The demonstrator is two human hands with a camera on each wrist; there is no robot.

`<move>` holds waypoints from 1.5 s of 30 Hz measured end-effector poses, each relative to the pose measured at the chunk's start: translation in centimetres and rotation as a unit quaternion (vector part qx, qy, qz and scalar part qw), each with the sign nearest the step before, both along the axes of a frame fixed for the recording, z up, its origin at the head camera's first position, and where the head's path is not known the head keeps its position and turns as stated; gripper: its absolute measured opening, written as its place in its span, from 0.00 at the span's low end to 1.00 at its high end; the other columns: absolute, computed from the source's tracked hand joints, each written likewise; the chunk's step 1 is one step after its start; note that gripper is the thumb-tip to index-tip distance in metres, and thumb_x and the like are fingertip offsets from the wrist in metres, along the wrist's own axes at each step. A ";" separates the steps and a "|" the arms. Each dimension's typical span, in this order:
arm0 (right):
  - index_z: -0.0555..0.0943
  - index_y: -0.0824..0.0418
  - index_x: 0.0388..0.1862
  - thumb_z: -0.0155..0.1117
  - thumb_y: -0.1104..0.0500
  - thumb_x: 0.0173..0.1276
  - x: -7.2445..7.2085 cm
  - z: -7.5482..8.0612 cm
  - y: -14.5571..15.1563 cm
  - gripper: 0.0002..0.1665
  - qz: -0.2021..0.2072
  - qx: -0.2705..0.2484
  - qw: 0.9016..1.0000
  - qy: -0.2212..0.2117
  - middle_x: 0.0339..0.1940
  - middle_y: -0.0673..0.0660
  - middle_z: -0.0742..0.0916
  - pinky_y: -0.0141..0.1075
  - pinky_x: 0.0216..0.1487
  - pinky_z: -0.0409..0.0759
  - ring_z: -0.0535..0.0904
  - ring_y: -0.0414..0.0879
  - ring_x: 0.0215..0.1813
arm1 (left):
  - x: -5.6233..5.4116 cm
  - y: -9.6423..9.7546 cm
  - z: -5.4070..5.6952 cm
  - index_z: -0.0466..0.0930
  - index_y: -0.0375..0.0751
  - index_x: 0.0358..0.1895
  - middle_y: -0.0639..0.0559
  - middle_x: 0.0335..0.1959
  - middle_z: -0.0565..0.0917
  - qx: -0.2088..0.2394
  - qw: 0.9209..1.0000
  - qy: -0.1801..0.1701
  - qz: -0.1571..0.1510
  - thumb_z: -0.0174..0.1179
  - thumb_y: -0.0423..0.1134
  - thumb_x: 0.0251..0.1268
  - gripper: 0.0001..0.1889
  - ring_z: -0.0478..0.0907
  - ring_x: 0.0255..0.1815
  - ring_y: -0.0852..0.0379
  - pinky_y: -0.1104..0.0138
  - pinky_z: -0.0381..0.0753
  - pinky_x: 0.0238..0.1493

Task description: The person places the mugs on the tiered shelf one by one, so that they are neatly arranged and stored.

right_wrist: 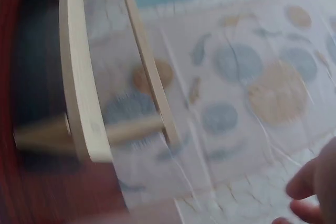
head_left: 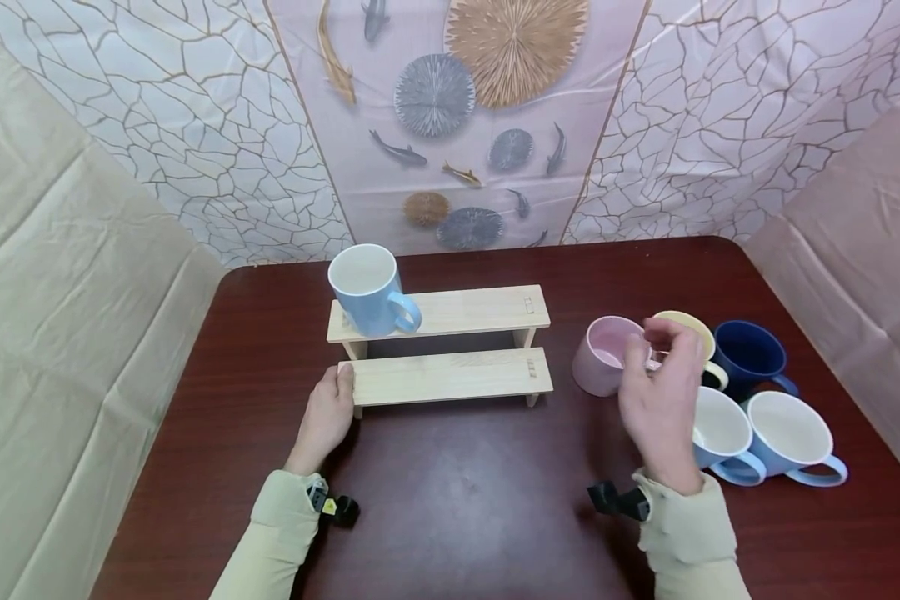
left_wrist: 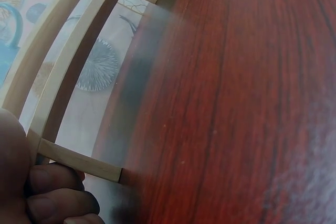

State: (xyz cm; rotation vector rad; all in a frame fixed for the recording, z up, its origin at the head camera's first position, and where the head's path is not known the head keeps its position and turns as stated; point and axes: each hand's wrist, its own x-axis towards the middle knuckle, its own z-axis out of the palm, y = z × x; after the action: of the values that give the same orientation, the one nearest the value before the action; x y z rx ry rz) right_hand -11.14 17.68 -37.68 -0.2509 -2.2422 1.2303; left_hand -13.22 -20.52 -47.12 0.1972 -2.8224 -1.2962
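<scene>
- The wooden rack [head_left: 450, 377], a stand with two steps, is on the dark red table [head_left: 480, 508].
- The left hand [head_left: 328, 417] grips the left end of the rack's lower step, its thumb on top and its fingertips underneath.
- The right hand [head_left: 663, 400] is raised to the right of the rack, well apart from the left, thumb and fingers parted and loosely bent around nothing. Whether it brushes a mug, I cannot tell.
- The pink mug [head_left: 596, 367] stands upright just to the right of the rack, partly behind the right hand's fingers.
- The light blue mug [head_left: 369, 306] sits upright on the left end of the rack's upper step, handle to the right.
- Farther right of the rack, beyond the pink mug, are a yellow mug [head_left: 693, 323], a navy mug [head_left: 750, 354] and two pale blue mugs [head_left: 791, 429], close together and upright.
- Behind the rack hangs a patterned cloth [head_left: 375, 204].
</scene>
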 end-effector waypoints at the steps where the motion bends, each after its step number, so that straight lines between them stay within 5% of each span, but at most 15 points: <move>1: 0.70 0.67 0.56 0.54 0.60 0.72 0.1 0.1 0.5 0.18 -0.010 0.017 1.000 -0.011 0.50 0.63 0.74 0.41 0.51 0.63 0.66 0.49 0.53 | 0.0 0.0 0.0 0.71 0.30 0.52 0.33 0.41 0.78 -0.001 1.000 0.002 0.001 0.33 0.54 0.80 0.27 0.77 0.47 0.39 0.49 0.73 0.48; 7: 0.72 0.69 0.56 0.52 0.58 0.73 0.6 0.2 2.6 0.19 -0.013 0.089 0.991 -0.100 0.50 0.68 0.74 0.52 0.53 0.58 0.62 0.61 0.56 | 0.1 -0.2 -0.1 0.71 0.31 0.52 0.34 0.40 0.78 0.004 1.000 0.000 0.001 0.32 0.55 0.80 0.28 0.76 0.47 0.40 0.50 0.72 0.48; 16: 0.71 0.73 0.57 0.53 0.55 0.73 0.8 -0.5 4.3 0.24 0.007 0.170 0.965 -0.201 0.51 0.72 0.72 0.59 0.55 0.57 0.60 0.68 0.55 | 0.2 -0.1 -0.2 0.70 0.31 0.57 0.33 0.44 0.78 0.011 1.000 -0.007 -0.002 0.32 0.56 0.80 0.30 0.76 0.48 0.40 0.50 0.72 0.49; 31: 0.78 0.74 0.49 0.58 0.57 0.71 0.7 -1.6 4.4 0.20 0.012 0.227 0.957 -0.183 0.48 0.73 0.75 0.64 0.53 0.55 0.65 0.71 0.55 | 0.1 0.0 0.0 0.69 0.29 0.58 0.31 0.46 0.79 0.008 1.000 -0.005 -0.003 0.32 0.56 0.80 0.31 0.77 0.50 0.38 0.48 0.73 0.49; 45: 0.78 0.74 0.53 0.60 0.58 0.68 0.6 -2.2 4.0 0.22 0.014 0.242 0.953 -0.179 0.48 0.75 0.73 0.65 0.56 0.54 0.66 0.70 0.56 | 0.0 -0.1 0.0 0.69 0.29 0.59 0.30 0.47 0.79 0.008 1.000 -0.007 -0.002 0.33 0.56 0.80 0.31 0.77 0.51 0.38 0.48 0.73 0.50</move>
State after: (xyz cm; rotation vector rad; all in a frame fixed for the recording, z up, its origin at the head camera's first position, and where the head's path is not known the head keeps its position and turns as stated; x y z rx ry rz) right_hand -10.49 21.70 -39.93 -0.2652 -2.7840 0.6436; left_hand -13.19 -20.59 -47.09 0.2009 -2.8264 -1.3254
